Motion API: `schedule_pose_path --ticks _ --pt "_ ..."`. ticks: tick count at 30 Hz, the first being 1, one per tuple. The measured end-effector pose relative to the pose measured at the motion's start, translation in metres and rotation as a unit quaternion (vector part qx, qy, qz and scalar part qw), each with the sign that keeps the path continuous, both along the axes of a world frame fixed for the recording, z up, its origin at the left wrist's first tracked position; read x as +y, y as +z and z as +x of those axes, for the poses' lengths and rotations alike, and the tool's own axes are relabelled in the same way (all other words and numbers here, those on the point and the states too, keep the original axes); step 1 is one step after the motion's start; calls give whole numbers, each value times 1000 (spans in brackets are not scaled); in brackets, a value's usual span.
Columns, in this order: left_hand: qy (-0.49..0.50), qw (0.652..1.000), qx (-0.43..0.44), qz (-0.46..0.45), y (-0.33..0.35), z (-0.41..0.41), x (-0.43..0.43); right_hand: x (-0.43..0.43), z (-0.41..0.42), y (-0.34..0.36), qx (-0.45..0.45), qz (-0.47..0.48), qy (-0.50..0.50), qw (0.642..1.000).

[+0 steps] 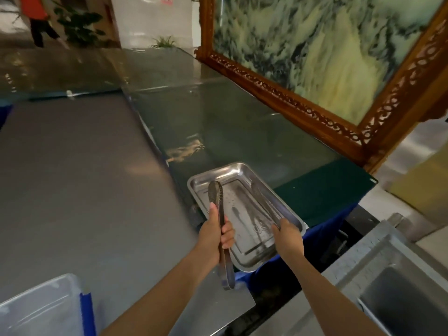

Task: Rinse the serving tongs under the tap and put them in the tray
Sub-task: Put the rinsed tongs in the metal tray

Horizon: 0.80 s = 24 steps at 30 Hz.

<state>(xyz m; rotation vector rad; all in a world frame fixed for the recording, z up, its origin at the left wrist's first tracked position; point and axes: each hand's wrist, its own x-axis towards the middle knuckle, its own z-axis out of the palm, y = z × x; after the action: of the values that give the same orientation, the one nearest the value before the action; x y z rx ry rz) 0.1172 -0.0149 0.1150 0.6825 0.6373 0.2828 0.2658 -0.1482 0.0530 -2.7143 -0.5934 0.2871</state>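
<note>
What your left hand holds: one pair of serving tongs (215, 194), gripped round the middle by your left hand (217, 232), thumb laid up along the arms and fingers wrapped round them.
Tongs' lie: the perforated head points away from you over the left part of the tray (244, 166); the handle end sticks out below your fist, past the tray's near rim. You cannot tell whether the head touches the tray floor.
Right hand: your right hand (287, 235) is at the tray's near right side, fingers curled over the near end of the second tongs (265, 204).
Second tongs: they lie inside the tray along its right wall, head towards the far end.
Tray: steel, wet-streaked, on the near corner of the glass tabletop (242, 122) over a green cloth (334, 187).
Left of the tray: a steel counter (72, 178) and a clear plastic container (41, 309).
Right: a steel sink (400, 297), well apart from the tray.
</note>
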Motion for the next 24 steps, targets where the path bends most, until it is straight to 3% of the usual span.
schedule_pose_path --ticks 5,16,24 --pt "-1 999 -12 -32 -8 10 12 22 23 -18 -61 -88 47 993" --pt "23 999 4 -43 -27 23 17 31 42 -44 -20 -135 9 991" --pt "16 999 13 -35 -30 35 3 24 58 -47 -51 -173 40 983"
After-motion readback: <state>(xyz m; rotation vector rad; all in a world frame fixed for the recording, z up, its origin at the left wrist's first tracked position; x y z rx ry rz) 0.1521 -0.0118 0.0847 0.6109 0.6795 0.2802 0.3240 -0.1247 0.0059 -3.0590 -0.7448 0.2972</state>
